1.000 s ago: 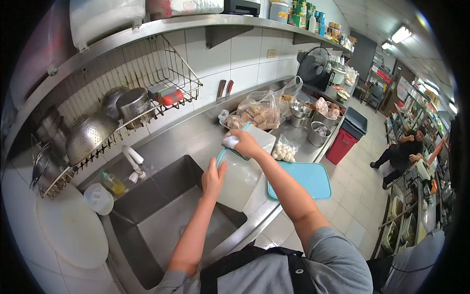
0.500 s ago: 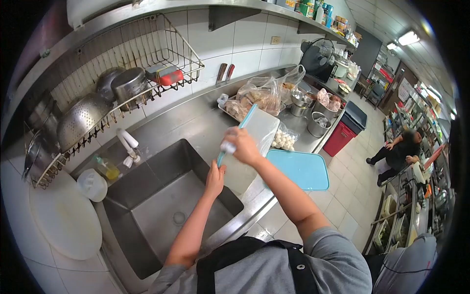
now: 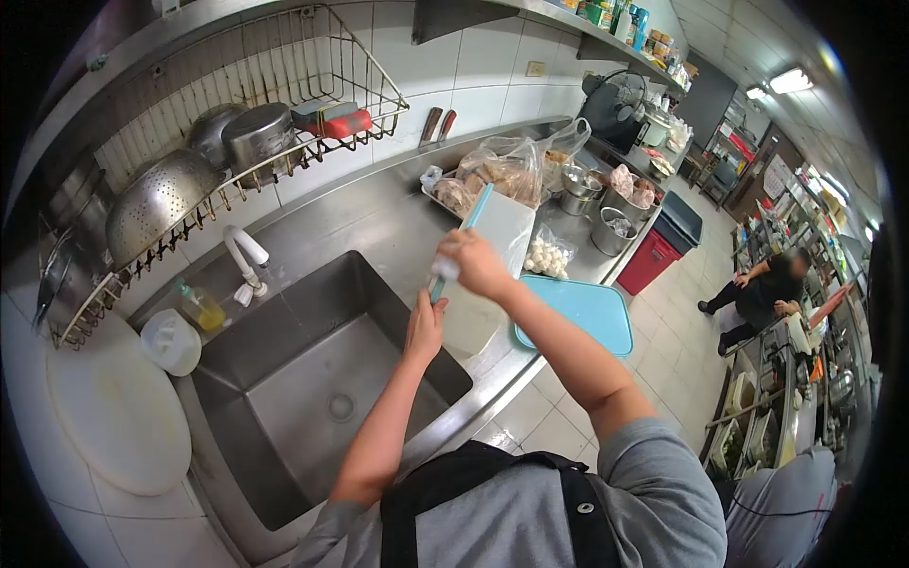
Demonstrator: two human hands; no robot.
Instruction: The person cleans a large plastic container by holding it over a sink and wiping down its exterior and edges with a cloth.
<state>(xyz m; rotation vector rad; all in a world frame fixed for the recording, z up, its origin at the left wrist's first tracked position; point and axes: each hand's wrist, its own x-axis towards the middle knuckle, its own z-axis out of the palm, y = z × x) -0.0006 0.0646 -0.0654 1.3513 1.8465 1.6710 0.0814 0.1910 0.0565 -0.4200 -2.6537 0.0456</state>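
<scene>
Over the counter beside the sink, a long, narrow light blue strip [image 3: 476,208] slants away from me. It looks like the edge of something flat seen edge-on; I cannot tell its kind. My left hand [image 3: 425,325] is closed on the near end of the strip. My right hand [image 3: 476,264] is bent over it farther up, with a small white wad [image 3: 445,269] in its fingers. Below and to the right lies a whitish board-like surface [image 3: 507,231], partly covered by my arm. A light blue rectangular lid or tray [image 3: 579,319] lies at the counter's front edge.
The steel sink [image 3: 284,402] is at left, with a white faucet [image 3: 248,265]. A wire rack [image 3: 237,180] holds pots and a colander. Bagged food [image 3: 497,168], a bag of white balls [image 3: 549,256] and metal pots [image 3: 614,232] stand beyond. Another person [image 3: 767,293] is at far right.
My right hand has shifted slightly along the light blue strip, still with the white wad. My left hand keeps its hold. The camera view has tilted a little.
</scene>
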